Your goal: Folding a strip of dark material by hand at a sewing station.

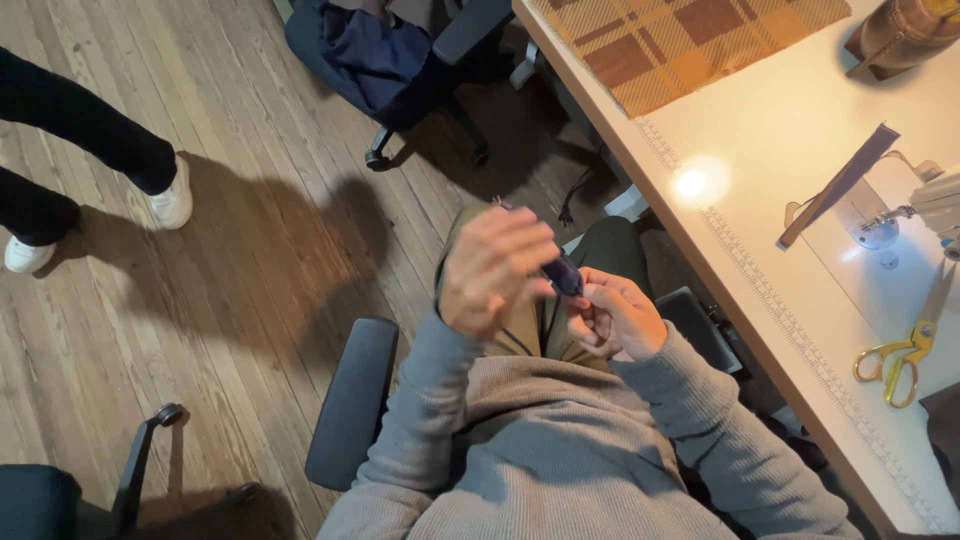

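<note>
Over the lap, right above the chair seat, both hands are bunched together around a small dark blue strip of what looks like fabric or strap. Left hand is raised with the back toward the camera, fingers curled and pinching the upper end of the strip. Right hand sits at about 4 o'clock from it, fingers folded in around the lower end, so both are closed on the same piece. The strip's long axis runs roughly from 10 o'clock down to 4 o'clock, bridging the 2 hands, and both are touching it, neither nearer than the other.

Off at 3 o'clock is the white table with yellow-handled scissors near its edge, well apart from the hands. Plaid cloth lies toward 1 o'clock. Somebody else's legs in white shoes stand at 9 o'clock.
</note>
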